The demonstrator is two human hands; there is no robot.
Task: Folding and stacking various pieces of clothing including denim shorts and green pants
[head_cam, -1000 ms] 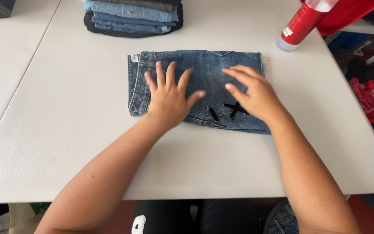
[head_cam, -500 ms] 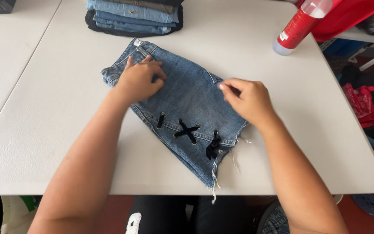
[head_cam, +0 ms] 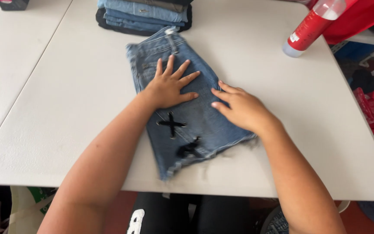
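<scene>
Hands (head_cam: 204, 97) flat on denim shorts (head_cam: 182, 117)

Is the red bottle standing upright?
No, the red bottle lies tilted on the table, leaning against something red.

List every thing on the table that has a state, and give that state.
Denim shorts: folded, lying flat, frayed hem toward the table's near edge.
Left hand: open, fingers spread, flat on the shorts.
Right hand: open, resting on the shorts.
Folded jeans stack: piled.
Red bottle: tilted, capped.
</scene>
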